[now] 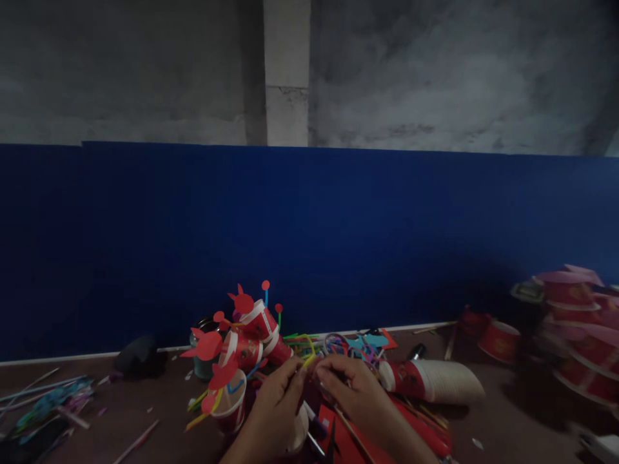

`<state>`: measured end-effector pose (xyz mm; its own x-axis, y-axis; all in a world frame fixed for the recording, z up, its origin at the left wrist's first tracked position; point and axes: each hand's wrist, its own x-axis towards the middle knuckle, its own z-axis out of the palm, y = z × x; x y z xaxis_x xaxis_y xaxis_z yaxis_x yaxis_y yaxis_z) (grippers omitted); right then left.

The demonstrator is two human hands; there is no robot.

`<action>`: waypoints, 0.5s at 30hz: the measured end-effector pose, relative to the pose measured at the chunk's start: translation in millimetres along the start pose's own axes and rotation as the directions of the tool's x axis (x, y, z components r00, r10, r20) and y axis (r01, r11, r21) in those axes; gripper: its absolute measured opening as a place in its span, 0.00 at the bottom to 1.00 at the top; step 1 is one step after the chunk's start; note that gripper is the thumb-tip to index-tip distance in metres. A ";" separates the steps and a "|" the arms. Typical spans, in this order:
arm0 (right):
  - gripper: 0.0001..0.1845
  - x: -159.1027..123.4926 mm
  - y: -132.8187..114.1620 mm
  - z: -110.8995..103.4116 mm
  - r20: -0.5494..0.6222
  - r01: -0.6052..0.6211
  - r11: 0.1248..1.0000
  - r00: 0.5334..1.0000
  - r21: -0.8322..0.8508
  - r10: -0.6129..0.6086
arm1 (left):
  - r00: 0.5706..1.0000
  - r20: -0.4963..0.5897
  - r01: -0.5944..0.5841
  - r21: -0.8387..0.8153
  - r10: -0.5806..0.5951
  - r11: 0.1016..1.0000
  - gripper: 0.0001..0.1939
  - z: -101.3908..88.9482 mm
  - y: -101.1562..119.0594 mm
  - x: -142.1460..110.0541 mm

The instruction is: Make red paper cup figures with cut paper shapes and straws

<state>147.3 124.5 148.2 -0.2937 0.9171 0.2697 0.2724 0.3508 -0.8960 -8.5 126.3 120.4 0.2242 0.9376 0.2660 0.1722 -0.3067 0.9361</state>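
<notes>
My left hand (280, 396) is closed in a pinch on a thin yellow straw (309, 353), which curves up past its fingertips. Close beside it, my right hand (355, 386) has its thumb and fingers pressed together; what they hold is hidden. Under the hands lie red paper (343, 441), a dark pointed tool like scissors (331, 444) and a partly covered paper cup (298, 430). Left of my hands, several red and white paper cups (242, 351) lie piled, with red paper cut-outs (209, 346) and coloured straws with red discs (265, 285).
A stack of nested paper cups (449, 381) lies on its side to the right. Behind my hands are loose coloured straws (333, 345). More red cups (575, 322) stand far right. Scraps (53, 403) and a black object (139, 356) are on the left. A blue panel (309, 238) backs the table.
</notes>
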 end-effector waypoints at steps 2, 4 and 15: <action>0.16 0.3 1.3 1.6 -0.009 -0.009 1.000 1.000 0.018 0.009 | 1.000 -0.008 -0.002 -0.001 0.002 1.000 0.14 0.1 -0.6 0.4; 0.16 0.3 2.5 3.6 -0.017 -0.019 0.999 1.000 0.030 0.019 | 1.000 -0.016 -0.003 0.009 0.003 1.000 0.13 0.9 -0.8 0.5; 0.19 0.3 4.0 9.6 -0.118 -0.066 0.998 0.991 0.019 0.068 | 0.991 -0.100 -0.054 0.290 0.086 0.955 0.11 3.1 -4.4 -5.9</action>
<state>139.5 124.3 141.3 -0.1640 0.9548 0.2478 0.2742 0.2855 -0.9183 -7.6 121.7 114.0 0.1409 0.9194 0.3672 0.4309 -0.3909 0.8133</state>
